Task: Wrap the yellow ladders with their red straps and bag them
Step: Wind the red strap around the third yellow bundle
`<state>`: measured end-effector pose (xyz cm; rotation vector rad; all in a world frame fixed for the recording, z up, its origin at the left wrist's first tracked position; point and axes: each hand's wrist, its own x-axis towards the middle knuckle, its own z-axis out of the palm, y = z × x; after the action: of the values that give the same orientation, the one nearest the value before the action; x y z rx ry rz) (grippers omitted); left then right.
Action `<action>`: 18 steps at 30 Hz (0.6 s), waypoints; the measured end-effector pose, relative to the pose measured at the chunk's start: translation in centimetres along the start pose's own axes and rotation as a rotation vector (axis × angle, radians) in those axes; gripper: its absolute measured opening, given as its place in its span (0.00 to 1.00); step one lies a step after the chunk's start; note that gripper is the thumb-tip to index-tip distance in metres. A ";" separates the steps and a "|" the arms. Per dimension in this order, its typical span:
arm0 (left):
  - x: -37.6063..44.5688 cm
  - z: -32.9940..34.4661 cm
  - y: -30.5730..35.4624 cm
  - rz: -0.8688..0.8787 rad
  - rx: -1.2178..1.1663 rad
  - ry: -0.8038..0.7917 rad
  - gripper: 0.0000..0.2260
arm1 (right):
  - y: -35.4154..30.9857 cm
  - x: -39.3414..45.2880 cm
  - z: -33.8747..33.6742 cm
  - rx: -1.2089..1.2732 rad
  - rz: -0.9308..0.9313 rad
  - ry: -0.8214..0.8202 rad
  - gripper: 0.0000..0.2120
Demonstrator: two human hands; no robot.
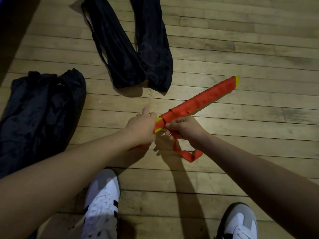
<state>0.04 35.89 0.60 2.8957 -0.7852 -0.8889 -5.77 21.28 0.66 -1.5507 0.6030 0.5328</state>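
Strap winding near the end of a ladder bundle, seen from the head camera. The left hand was closed around the near end of the ladder, fingers curled over it where a yellow edge showed just beyond the grip. The right hand, just beside the left, pinched the red strap close to the bundle; below that pinch the loose tail hung in 1 slack loop and touched the wooden floor. Beyond both grips the bundle ran away and to the right, covered in red turns, with a yellow tip bare at the far end, which lay on or just above the floor; which of the 2 could not be told.

2 flat black bags lay on the floor beyond the left hand, well apart from the bundle. 1 fuller black bag lay to the outer side of the left forearm. 2 shoes stood under the forearms.

To finish this step well, the left hand would probably need to hold the bundle firm while the right kept tension in the strap, laying each turn snug against the last toward the gripped end. Slack at the pinch would likely let the outer turns loosen. The tail would need securing before the bundle went to a bag.
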 end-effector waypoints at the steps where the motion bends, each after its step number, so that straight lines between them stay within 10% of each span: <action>1: 0.0 0.0 -0.1 0.034 0.031 0.053 0.21 | 0.1 -0.1 0.0 -0.001 0.003 0.001 0.06; 18: 0.5 -0.3 -0.4 0.146 0.118 -0.075 0.23 | 1.0 -1.0 0.5 0.104 0.049 0.064 0.08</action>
<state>0.70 35.96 0.56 2.8706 -1.0755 -0.9712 -7.12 21.84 0.52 -1.4623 0.7090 0.4827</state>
